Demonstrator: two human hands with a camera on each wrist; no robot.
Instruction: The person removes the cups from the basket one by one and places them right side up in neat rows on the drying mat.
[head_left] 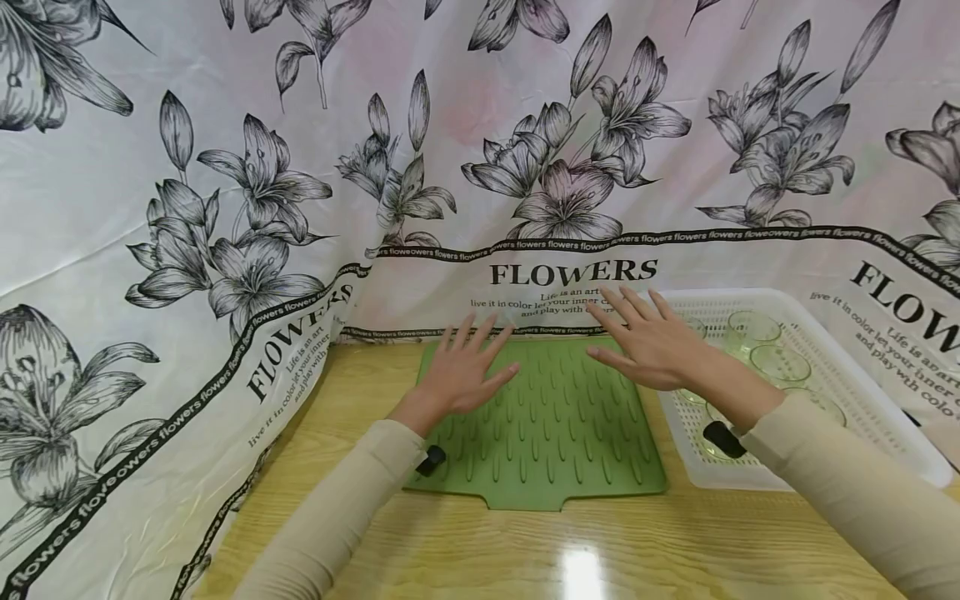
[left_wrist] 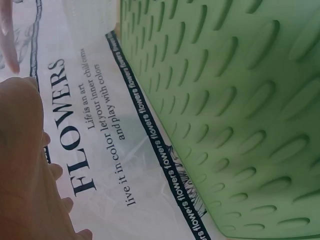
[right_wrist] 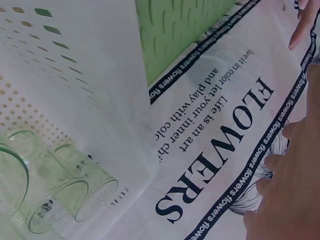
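Note:
Both hands are raised with fingers spread and nothing in them. In the head view the left hand (head_left: 463,371) hovers over the left part of a green draining mat (head_left: 540,433) with raised oval ridges. The right hand (head_left: 652,346) is above the mat's right edge and the near corner of a white perforated basket (head_left: 690,467). Inside that basket stand several clear greenish drinking glasses (head_left: 780,362), partly hidden by the right forearm. The right wrist view shows the glasses (right_wrist: 60,200) close up, beside the basket wall (right_wrist: 115,100).
The mat and basket rest side by side on a wooden table (head_left: 360,517). A white cloth (head_left: 420,292) printed with lilies and lettering hangs behind them and along the left side. Small black wrist devices (head_left: 431,460) sit at both cuffs.

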